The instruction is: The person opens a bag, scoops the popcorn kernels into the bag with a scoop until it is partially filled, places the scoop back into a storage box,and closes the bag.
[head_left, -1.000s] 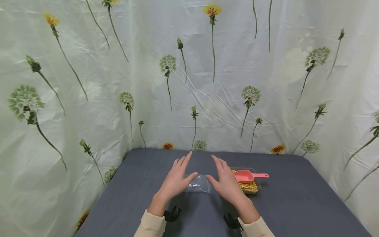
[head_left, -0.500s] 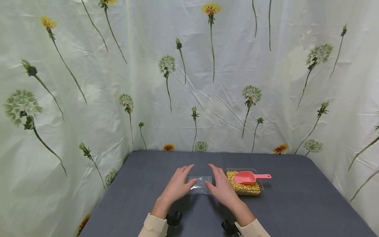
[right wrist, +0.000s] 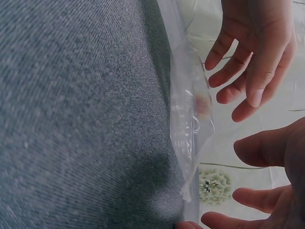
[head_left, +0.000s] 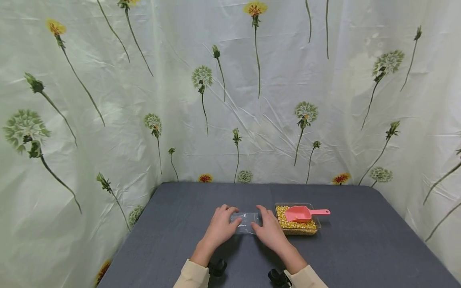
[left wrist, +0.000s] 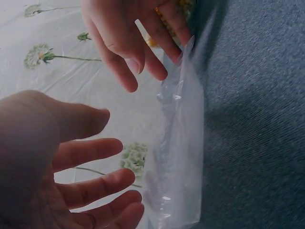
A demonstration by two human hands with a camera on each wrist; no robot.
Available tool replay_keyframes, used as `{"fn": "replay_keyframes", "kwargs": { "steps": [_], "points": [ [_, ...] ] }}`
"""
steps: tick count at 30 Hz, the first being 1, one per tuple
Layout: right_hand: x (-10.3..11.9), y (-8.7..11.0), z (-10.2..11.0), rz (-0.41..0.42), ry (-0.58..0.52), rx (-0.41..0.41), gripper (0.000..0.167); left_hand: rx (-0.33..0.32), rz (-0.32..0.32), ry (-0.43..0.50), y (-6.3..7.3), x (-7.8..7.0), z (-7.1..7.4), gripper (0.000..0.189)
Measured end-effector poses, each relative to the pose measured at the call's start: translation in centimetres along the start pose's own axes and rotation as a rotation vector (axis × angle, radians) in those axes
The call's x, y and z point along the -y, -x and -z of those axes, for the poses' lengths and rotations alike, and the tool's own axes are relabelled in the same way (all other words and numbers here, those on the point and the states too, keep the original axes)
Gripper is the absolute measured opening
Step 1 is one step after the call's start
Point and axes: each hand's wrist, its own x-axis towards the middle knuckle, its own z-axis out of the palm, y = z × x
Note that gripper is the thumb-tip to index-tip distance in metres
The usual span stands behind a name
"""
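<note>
A clear plastic bag (head_left: 246, 222) lies flat on the dark table, with my hands at its two sides. My left hand (head_left: 219, 227) hovers by the bag's left end, thumb apart from the loosely bent fingers. At the right end is my right hand (head_left: 271, 231), its fingers loosely bent too. In the left wrist view, a gap shows between the left fingertips and the bag (left wrist: 183, 143). The right wrist view shows the bag (right wrist: 183, 119) raised slightly along one edge; whether a right fingertip touches it, I cannot tell.
Right of my right hand stands a clear rectangular container (head_left: 318, 224) of yellow corn kernels (head_left: 282, 219). A pink scoop (head_left: 299, 213) rests on the kernels, its handle over the right rim. A white curtain (head_left: 230, 100) printed with dandelions hangs behind the table (head_left: 173, 224).
Both hands have come down toward the bag, and their fingers have bent more. My right hand has moved off the container's front left, which now shows. Bag and scoop stay put.
</note>
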Motion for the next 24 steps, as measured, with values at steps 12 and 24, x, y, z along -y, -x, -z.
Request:
{"fn": "replay_keyframes", "kwargs": {
  "steps": [12, 24],
  "points": [
    [0.0, 0.0, -0.1, -0.019, -0.064, -0.015, 0.055, -0.004, -0.024, 0.03, 0.0, 0.6, -0.6, 0.019],
    [0.0, -0.2, 0.0, -0.127, -0.425, 0.036, 0.055, -0.015, 0.032, 0.107, -0.1, 1.1, -0.8, 0.014]
  ]
}}
